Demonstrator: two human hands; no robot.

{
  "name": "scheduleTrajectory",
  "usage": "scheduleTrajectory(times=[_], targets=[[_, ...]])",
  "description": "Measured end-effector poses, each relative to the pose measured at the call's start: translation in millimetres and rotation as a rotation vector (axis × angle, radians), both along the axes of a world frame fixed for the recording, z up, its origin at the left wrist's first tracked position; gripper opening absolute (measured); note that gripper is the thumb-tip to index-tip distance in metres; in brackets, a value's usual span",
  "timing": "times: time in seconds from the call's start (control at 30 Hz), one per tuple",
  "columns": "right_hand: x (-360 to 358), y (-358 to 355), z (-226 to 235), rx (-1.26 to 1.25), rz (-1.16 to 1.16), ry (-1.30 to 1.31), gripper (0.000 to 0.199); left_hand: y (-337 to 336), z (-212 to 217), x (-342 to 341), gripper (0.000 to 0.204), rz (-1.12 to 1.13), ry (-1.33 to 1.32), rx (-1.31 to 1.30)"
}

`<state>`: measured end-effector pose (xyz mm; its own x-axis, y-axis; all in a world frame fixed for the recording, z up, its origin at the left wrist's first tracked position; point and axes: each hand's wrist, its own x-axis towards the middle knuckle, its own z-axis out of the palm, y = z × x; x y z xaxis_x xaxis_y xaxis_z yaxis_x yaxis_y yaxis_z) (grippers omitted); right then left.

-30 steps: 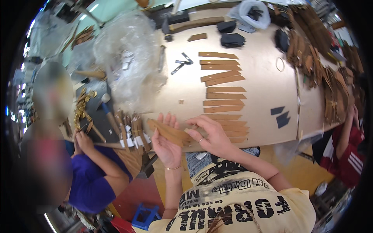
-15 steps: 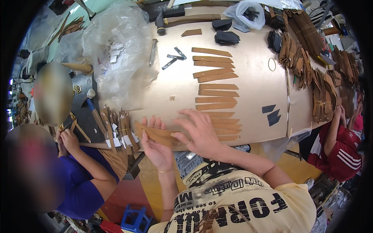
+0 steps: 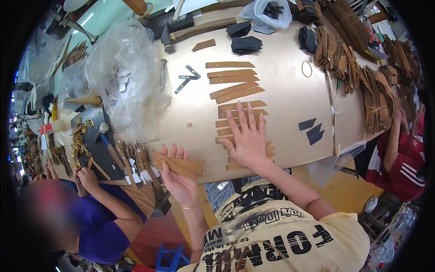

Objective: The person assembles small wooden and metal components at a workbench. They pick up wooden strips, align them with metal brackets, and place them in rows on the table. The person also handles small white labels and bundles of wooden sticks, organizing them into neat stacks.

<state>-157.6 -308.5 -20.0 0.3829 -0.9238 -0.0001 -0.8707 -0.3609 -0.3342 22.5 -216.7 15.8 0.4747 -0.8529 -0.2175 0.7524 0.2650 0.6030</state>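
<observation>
Several tan leather strips (image 3: 177,165) are fanned in my left hand (image 3: 182,189), pinned under its thumb near the table's front edge. My right hand (image 3: 249,143) lies flat and spread, palm down, over the middle of a column of tan leather strips (image 3: 232,79), partly covering them. These strips lie crosswise one above another, each with a pointed right end. Dark leather pieces (image 3: 313,131) rest to the right of that hand. Whether any strip sits beneath its palm is hidden.
A hammer (image 3: 199,30) and stacks of black pieces (image 3: 246,44) lie at the back. Clear plastic bags (image 3: 122,81) fill the left. Tied brown bundles (image 3: 378,97) line the right. Metal strips (image 3: 186,80) lie left of the column. Co-workers sit on either side, one in a purple sleeve (image 3: 106,226).
My right hand has left the strips in my left hand, moved up and right, and spread flat over the column. My left hand still holds its strips. The view has shifted slightly.
</observation>
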Motion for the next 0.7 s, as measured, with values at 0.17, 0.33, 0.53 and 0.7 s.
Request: scheduleTrajectory(times=[0.17,0.33,0.53,0.7], targets=[[-8,1,2,0.04,0.007,-0.002,0.072,-2,8,-11,0.045,-0.006,-0.028,0.059],[-20,2,3,0.014,0.003,0.002,0.071,-4,13,-15,0.047,0.047,-0.037,0.128],[-20,-2,16,-0.001,0.013,-0.009,0.072,-5,11,-16,0.045,-0.044,0.012,-0.013],[-15,-37,34,-0.086,0.046,-0.031,0.07,-7,13,-17,0.046,-0.045,-0.026,0.013]])
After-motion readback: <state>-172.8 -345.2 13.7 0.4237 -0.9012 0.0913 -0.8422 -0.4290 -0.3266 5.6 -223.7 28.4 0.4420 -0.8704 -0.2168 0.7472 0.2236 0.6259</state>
